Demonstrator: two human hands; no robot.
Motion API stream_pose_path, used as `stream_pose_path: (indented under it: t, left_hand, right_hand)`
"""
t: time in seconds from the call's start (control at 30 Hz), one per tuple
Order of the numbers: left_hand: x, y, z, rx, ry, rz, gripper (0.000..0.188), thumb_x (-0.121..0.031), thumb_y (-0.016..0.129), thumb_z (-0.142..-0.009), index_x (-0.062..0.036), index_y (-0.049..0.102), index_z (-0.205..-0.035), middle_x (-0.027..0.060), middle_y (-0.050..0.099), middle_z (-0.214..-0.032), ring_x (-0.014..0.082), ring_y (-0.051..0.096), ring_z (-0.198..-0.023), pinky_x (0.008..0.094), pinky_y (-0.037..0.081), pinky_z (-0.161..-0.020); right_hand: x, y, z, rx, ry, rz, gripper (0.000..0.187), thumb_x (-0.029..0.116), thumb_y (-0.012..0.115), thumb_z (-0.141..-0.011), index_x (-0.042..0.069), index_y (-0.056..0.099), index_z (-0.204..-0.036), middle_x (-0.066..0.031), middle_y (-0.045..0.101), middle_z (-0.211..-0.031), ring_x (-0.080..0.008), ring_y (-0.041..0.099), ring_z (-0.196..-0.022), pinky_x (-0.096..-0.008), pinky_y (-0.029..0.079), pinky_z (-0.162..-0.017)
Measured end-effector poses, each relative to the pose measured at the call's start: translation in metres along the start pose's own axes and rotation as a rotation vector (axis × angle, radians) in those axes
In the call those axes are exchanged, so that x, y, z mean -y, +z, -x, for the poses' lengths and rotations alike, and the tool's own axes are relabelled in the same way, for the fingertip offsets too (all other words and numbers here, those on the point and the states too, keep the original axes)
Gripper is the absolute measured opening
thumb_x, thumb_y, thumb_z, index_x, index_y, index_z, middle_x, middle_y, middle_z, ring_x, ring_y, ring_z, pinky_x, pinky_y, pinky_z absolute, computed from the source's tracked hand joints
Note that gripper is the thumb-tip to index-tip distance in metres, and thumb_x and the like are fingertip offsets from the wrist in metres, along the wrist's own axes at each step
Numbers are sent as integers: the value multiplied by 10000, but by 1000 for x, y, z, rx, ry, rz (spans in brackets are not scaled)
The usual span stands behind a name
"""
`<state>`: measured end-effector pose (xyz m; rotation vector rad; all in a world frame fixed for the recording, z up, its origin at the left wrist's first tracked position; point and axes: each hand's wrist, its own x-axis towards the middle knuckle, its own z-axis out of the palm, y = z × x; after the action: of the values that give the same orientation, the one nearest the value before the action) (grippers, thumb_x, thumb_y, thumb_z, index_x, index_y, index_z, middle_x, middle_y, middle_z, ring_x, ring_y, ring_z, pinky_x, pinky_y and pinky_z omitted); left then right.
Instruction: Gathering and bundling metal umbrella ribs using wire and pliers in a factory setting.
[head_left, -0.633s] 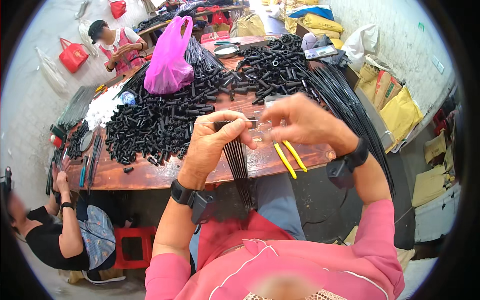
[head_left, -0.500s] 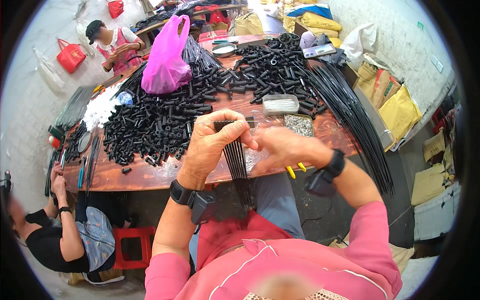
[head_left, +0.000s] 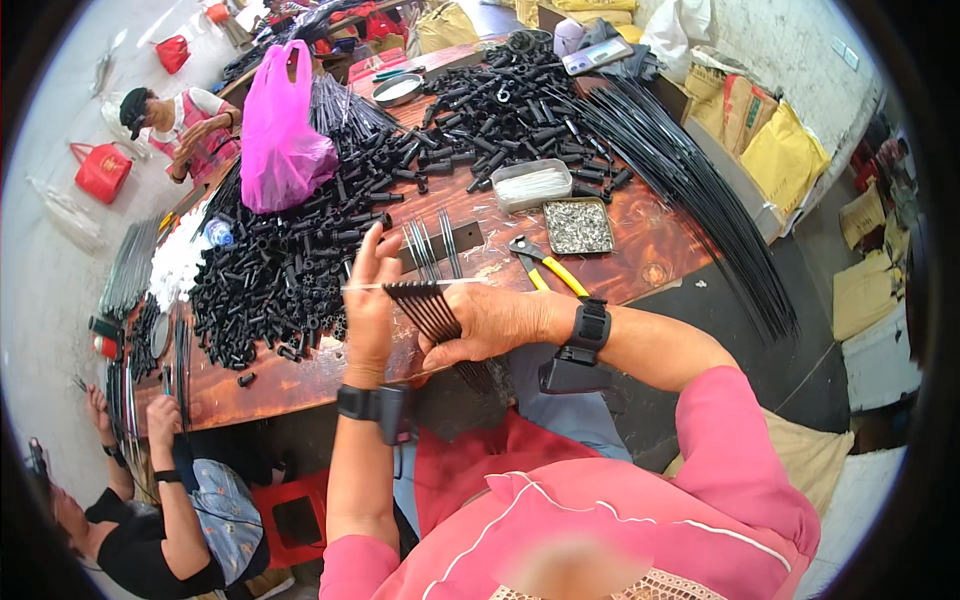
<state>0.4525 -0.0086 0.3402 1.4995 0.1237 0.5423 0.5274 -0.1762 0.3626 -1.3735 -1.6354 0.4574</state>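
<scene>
In front of me, my right hand (head_left: 490,318) wraps round a bundle of thin black rods (head_left: 428,312), whose upper ends lie side by side in a row. A thin pale wire (head_left: 380,287) runs across this row, from my left palm to the back of my right hand. My left hand (head_left: 372,305) stands upright beside the bundle, its fingers stretched and a little apart, the wire lying against it. Just beyond both hands, a flat dark metal plate (head_left: 466,237) rests on the table with several thin metal rods (head_left: 420,250) across it. The lower bundle is partly hidden by my right hand.
Yellow-handled pliers (head_left: 545,265) lie right of my hands, near a tin of small metal pieces (head_left: 578,228) and a clear box of white sticks (head_left: 530,185). Black tubular parts (head_left: 270,290), a pink bag (head_left: 285,150) and long black rods (head_left: 690,180) crowd the table. Two co-workers sit leftward.
My left hand has gone from pinching at the wire to stretched fingers. My right hand, apart and blurred before, now grips the black rods. The whole view has shifted, uncovering the plate and pliers.
</scene>
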Motion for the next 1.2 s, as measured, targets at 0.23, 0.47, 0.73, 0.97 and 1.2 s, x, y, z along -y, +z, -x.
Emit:
stream_pose_path:
  t: [0.23, 0.47, 0.73, 0.97, 1.2]
  left_hand:
    - [51, 33, 21, 235, 449, -1170, 668, -258, 616, -875, -91, 328, -1453, 237, 238, -1507, 414, 206, -1409, 514, 214, -1134]
    - [52, 36, 15, 241, 356, -1270, 586, -237, 560, -898, -2, 376, -1402, 269, 234, -1497, 417, 187, -1415, 521, 163, -1142]
    - [51, 39, 17, 222, 348, -1318, 633, -328, 550, -902, 21, 377, -1401, 263, 276, -1484, 409, 201, -1414, 523, 171, -1137]
    - [51, 35, 19, 251, 274, -1410, 704, -392, 562, -893, -3, 332, -1433, 242, 244, -1510, 383, 181, -1428, 524, 132, -1144]
    - [40, 44, 17, 258, 241, -1373, 693, -407, 569, -897, -47, 341, -1443, 233, 235, -1519, 379, 175, -1432, 538, 117, -1140]
  right_hand:
    - [0, 16, 8, 24, -243, 355, 278, 162, 710, -732, 23, 594, -943, -124, 630, -833, -316, 646, -735, -420, 507, -585]
    - [18, 59, 31, 69, -565, 641, 126, 172, 601, -698, 77, 540, -642, -43, 491, -684, -148, 597, -605, -296, 484, -450]
    - [27, 49, 35, 125, -443, 699, 214, 217, 651, -689, 37, 547, -740, -57, 463, -713, -176, 547, -613, -307, 478, -500]
    - [-9, -99, 13, 239, 378, 541, 264, 261, 659, -806, 52, 681, -966, -150, 676, -817, -315, 672, -750, -421, 539, -695]
    - [-110, -186, 27, -54, 580, 822, 170, 28, 639, -674, 10, 724, -820, -217, 672, -803, -349, 675, -824, -409, 531, -755]
